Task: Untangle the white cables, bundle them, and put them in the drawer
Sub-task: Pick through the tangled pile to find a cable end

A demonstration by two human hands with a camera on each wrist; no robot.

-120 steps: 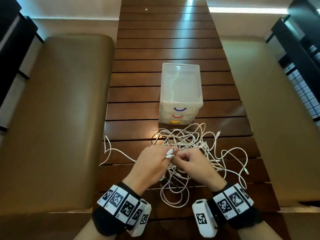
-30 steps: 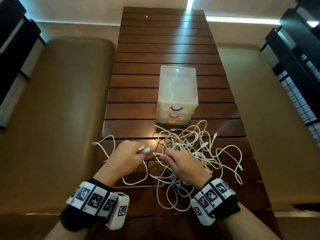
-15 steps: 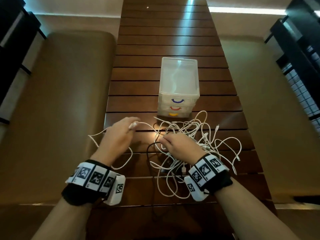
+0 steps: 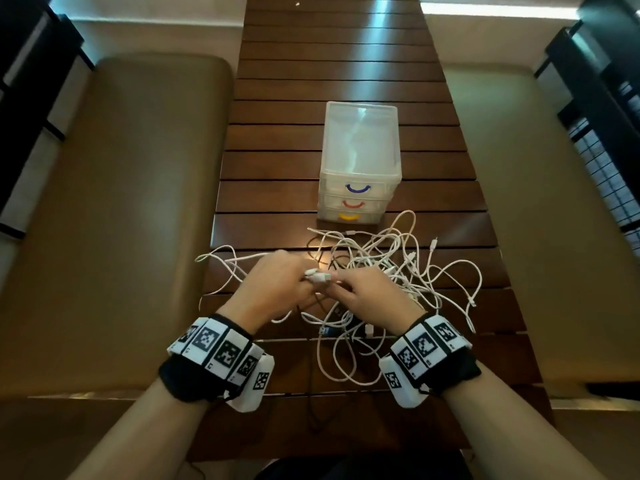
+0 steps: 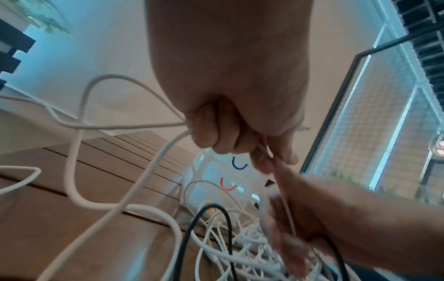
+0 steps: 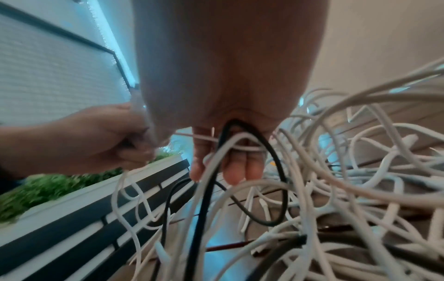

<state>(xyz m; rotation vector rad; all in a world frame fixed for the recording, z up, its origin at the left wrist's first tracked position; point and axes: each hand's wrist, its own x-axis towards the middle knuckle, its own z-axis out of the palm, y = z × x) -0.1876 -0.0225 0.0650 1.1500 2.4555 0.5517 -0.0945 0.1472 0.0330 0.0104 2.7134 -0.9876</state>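
Note:
A tangle of white cables (image 4: 408, 268) lies on the wooden table (image 4: 311, 81) in front of a small clear drawer unit (image 4: 360, 161) whose three drawers stand closed. My left hand (image 4: 273, 282) is a fist around white cable strands (image 5: 134, 125), with white plug ends (image 4: 317, 276) sticking out toward my right hand (image 4: 370, 292). The right hand pinches a white cable just beside those plugs. In the right wrist view, white loops and a black cable (image 6: 204, 190) hang over the right hand's fingers (image 6: 235, 171). Both hands hover just above the near-left part of the tangle.
Padded tan benches run along the table's left (image 4: 121, 220) and right (image 4: 554, 220) sides. A black cable (image 5: 211, 209) is mixed into the white pile and trails to the near table edge. White loops spread left (image 4: 221, 261) and right (image 4: 464, 289) of the hands.
The left hand, which had pulled a cable out to the far left, has come back to the middle beside the right hand. The plug ends now sit between the two hands.

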